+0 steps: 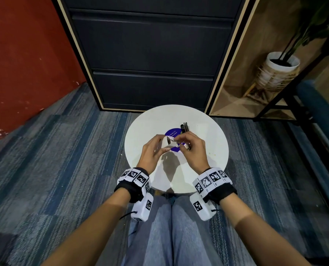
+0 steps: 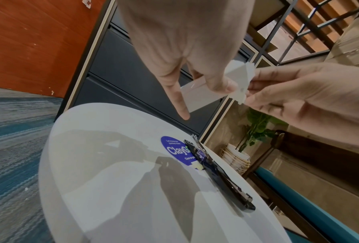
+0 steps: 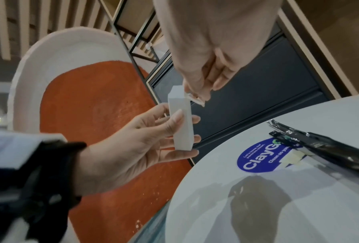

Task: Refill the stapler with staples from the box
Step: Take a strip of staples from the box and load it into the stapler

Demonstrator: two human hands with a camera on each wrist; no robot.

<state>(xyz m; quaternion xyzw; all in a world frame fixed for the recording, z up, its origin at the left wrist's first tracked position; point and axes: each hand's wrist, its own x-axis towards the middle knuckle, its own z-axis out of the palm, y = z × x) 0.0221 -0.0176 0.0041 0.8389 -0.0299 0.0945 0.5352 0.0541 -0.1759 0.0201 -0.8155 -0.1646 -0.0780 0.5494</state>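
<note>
My left hand [image 1: 154, 150] grips a small white staple box [image 1: 166, 144] above the round white table [image 1: 207, 166]. In the right wrist view the staple box [image 3: 181, 125] stands upright between the left thumb and fingers. My right hand [image 1: 190, 148] pinches the box's opened end flap [image 2: 242, 82] between thumb and forefinger. The black stapler [image 1: 185, 127] lies flipped open on the table, just beyond the right hand; the left wrist view shows the stapler [image 2: 220, 176] lying flat, touched by neither hand. No staples are visible.
A blue round sticker [image 1: 172, 132] marks the table's centre, with a small pale scrap [image 3: 293, 158] beside the stapler. A dark drawer cabinet [image 1: 152, 54] stands behind the table, a red wall [image 1: 21, 64] at left, a potted plant [image 1: 280, 68] on shelving at right.
</note>
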